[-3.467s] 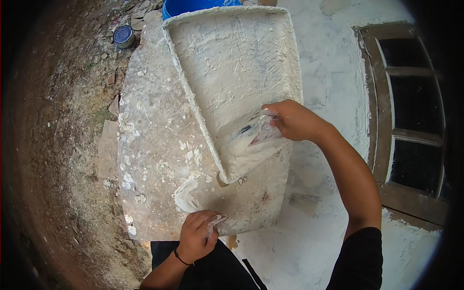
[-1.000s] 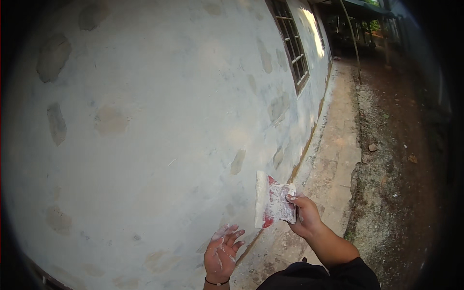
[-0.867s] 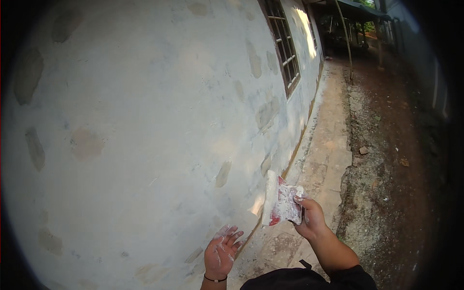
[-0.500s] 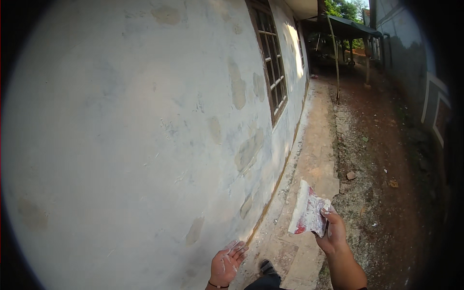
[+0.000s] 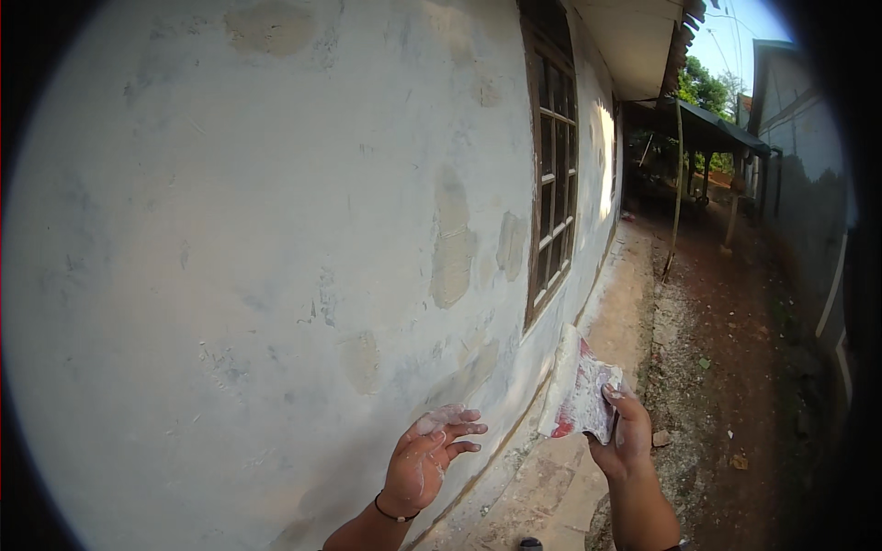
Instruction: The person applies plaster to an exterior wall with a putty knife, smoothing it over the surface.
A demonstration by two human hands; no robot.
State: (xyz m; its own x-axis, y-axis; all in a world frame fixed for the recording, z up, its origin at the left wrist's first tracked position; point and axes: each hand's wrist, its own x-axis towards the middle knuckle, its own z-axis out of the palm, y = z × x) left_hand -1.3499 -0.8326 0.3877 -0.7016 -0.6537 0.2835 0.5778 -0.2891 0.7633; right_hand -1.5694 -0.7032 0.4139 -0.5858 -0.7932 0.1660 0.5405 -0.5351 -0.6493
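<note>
My right hand (image 5: pixel 627 436) grips a wide putty spreader (image 5: pixel 588 395), its red surface smeared with white filler and its broad edge toward the wall. The thumb lies on the spreader's face; the other fingers are mostly behind it. Left of it, my left hand (image 5: pixel 424 464) is raised close to the wall, with fingers apart and nothing held. White filler coats its fingertips and palm edge. The pale plastered wall (image 5: pixel 230 303) fills the left side. Grey-beige patches mark it, including a long patch (image 5: pixel 452 243) near the window.
A brown-framed window (image 5: pixel 553 174) with bars is set in the wall. Along its foot runs a narrow paved strip (image 5: pixel 617 303), with a gravelly dirt path (image 5: pixel 726 367) to the right. A thin pole (image 5: pixel 678 188) stands by a dark canopy farther off. My shoe tip shows below.
My view has tilted up, showing more eave and sky. My left hand has risen along the wall with its fingers spreading. The right hand keeps hold of the putty spreader.
</note>
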